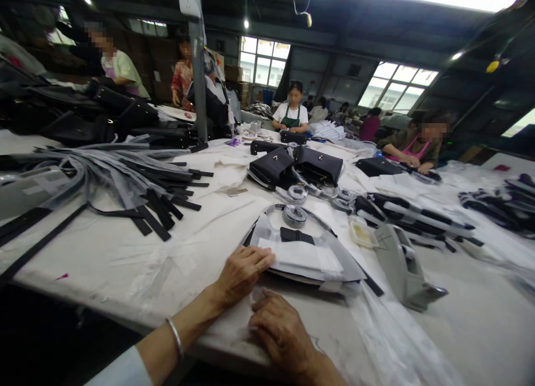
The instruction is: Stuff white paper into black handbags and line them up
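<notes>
A bag wrapped in grey-white sheeting [353, 268] lies on the white table [167, 274] in front of me, its handle arching toward the far side. White paper [307, 257] covers its middle, below a black flap [296, 235]. My left hand [240, 272] rests on the bag's near left corner, fingers stretched out flat. Close by, at the table's near side, my right hand [282, 327] has curled fingers. Something pale and filmy shows by its fingertips, too blurred to name. A strap coiled in clear wrap [295, 215] sits inside the handle's arch.
Right of the bag stands a grey tape dispenser [403, 272], beside a small plastic tub [363, 234]. Wrapped black straps [137, 174] spread across the left. Black handbags [273, 167] lie farther back, near a metal post [199, 79]. Several co-workers [291, 114] are around the table.
</notes>
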`<state>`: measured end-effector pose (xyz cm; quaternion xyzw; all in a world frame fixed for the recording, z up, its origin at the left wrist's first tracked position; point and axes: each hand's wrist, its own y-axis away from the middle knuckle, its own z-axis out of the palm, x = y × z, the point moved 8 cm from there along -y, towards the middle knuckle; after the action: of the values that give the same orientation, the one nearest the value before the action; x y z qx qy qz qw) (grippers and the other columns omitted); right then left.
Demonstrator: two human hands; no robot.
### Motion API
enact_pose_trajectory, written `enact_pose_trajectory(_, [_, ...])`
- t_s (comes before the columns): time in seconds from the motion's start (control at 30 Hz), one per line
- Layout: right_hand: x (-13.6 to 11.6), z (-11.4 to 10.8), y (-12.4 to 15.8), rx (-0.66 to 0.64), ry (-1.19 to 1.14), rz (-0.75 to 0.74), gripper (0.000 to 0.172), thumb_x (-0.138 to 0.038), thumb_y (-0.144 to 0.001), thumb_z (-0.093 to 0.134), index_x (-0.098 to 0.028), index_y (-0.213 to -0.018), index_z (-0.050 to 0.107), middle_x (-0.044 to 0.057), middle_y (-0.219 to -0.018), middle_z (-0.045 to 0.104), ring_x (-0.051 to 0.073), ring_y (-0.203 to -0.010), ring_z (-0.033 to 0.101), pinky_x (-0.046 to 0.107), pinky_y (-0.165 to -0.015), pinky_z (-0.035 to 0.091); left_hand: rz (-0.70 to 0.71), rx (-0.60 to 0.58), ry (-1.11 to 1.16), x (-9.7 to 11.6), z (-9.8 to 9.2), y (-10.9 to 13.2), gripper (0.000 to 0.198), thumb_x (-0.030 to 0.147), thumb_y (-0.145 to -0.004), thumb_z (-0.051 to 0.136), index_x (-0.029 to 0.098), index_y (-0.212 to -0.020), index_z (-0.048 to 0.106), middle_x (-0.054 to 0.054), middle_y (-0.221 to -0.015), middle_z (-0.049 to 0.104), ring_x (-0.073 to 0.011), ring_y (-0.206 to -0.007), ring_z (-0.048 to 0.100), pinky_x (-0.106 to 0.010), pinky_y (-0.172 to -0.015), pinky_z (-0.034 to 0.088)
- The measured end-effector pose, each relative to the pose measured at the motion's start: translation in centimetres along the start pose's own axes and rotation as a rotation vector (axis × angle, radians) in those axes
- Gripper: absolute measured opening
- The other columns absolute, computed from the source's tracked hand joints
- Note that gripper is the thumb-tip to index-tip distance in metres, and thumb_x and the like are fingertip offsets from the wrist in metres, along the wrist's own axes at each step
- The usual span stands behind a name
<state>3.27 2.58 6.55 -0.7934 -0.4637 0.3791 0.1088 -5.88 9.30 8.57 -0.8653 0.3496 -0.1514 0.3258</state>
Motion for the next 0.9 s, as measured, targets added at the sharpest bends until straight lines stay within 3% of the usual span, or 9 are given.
enact_pose_trajectory(0.13, [-1.7,-2.2,0.0,-0.049,-0.044,-0.110,0.014,-0.017,-0.095,0.048,-0.022,-0.101,0.059,0.003,-0.082,0.072,0.016,-0.078,0.068,0.033,-0.096,0.051,0.025,-0.005,-0.045,0.5,0.0,0.1,0.026,0.020,-0.100,0.045,0.022,-0.120,0.062,-0.005,-0.121,0.069,-0.0199,-0.101,0.063,-0.034,-0.080,0.046])
enact_pose_trajectory(0.3, [-1.2,-5.2,-1.6,0.019,-0.025,-0.020,0.013,-0.018,-0.097,0.052,-0.022,-0.102,0.063,0.002,-0.075,0.070,0.014,-0.067,0.066,0.022,-0.066,0.053,0.019,0.021,-0.083,1.8,0.2,1.3,0.028,0.017,-0.101,0.043,0.020,-0.122,0.061,-0.006,-0.124,0.067,-0.0217,-0.109,0.061,-0.036,-0.088,0.045])
enact_pose_trajectory(0.47, [1.7,-7.4,-5.2,0.174,0.012,0.026,0.018,-0.016,-0.096,0.055,-0.023,-0.106,0.069,0.004,-0.090,0.074,0.016,-0.082,0.069,0.024,-0.076,0.053,-0.042,0.043,-0.044,2.8,-0.6,2.0,0.028,0.016,-0.097,0.048,0.018,-0.123,0.059,-0.007,-0.128,0.064,-0.0248,-0.131,0.049,-0.045,-0.111,0.035])
enact_pose_trajectory(0.6, [6.0,-8.0,-6.8,0.228,0.047,0.237,0.011,-0.023,-0.092,0.062,-0.023,-0.089,0.073,0.002,-0.081,0.074,0.017,-0.075,0.069,0.026,-0.072,0.052,-0.229,-0.006,0.162,2.5,-1.2,1.3,0.033,0.026,-0.087,0.064,0.017,-0.118,0.057,-0.010,-0.119,0.066,-0.0268,-0.122,0.056,-0.049,-0.111,0.038])
enact_pose_trajectory(0.7, [8.7,-7.7,-7.1,0.183,0.001,0.447,0.011,-0.024,-0.087,0.064,-0.022,-0.082,0.074,0.002,-0.080,0.075,0.017,-0.074,0.069,0.026,-0.071,0.050,-0.409,0.016,0.244,1.9,-0.9,0.8,0.042,0.031,-0.081,0.073,0.019,-0.116,0.054,-0.009,-0.113,0.067,-0.0278,-0.108,0.062,-0.052,-0.105,0.043])
enact_pose_trajectory(0.87, [10.5,-7.0,-7.5,0.023,-0.063,0.629,0.014,-0.023,-0.083,0.061,-0.020,-0.075,0.073,0.000,-0.073,0.072,0.015,-0.069,0.065,0.024,-0.067,0.045,-0.566,0.129,0.197,1.1,0.0,0.5,0.006,0.021,-0.089,0.060,0.022,-0.089,0.054,-0.002,-0.085,0.065,-0.0238,-0.085,0.063,-0.051,-0.096,0.047])
enact_pose_trajectory(0.9, [10.8,-6.9,-7.6,-0.009,-0.079,0.658,0.015,-0.024,-0.082,0.061,-0.020,-0.073,0.072,-0.001,-0.070,0.070,0.015,-0.067,0.063,0.024,-0.064,0.044,-0.568,0.133,0.187,1.0,0.2,0.4,0.007,0.018,-0.092,0.054,0.022,-0.085,0.053,-0.001,-0.081,0.063,-0.0223,-0.081,0.063,-0.050,-0.094,0.047])
